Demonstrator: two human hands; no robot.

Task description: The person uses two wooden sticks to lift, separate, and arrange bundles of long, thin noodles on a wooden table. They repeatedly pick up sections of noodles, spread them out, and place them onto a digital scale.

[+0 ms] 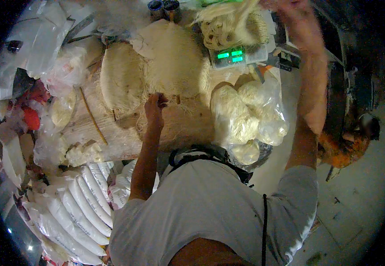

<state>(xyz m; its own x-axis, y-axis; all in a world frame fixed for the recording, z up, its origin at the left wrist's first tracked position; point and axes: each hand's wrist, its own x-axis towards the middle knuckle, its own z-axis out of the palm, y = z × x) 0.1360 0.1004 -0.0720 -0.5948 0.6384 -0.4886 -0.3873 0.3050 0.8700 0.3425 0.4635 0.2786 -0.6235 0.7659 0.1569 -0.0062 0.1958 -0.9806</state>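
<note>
My left hand (157, 101) rests at the near edge of a wide bed of pale noodles (174, 62), its fingers curled in. Whether anything lies in them is too small to make out. A second, narrower bed of noodles (121, 75) lies to its left, with a thin stick end poking out below. At the top right my right hand (288, 6) is raised and smeared by motion. Beside it, loose strands stretch up from a heap of noodles (221, 33) on a digital scale (261, 54) with lit green displays.
Clear bags of noodle bundles (236, 111) sit at the table's right. A thin stick (93, 116) lies on the wooden tabletop (183, 128). White packed sacks (75, 208) are stacked below left. Two dark cups (163, 6) stand at the back. An orange furry shape (347, 148) is on the floor.
</note>
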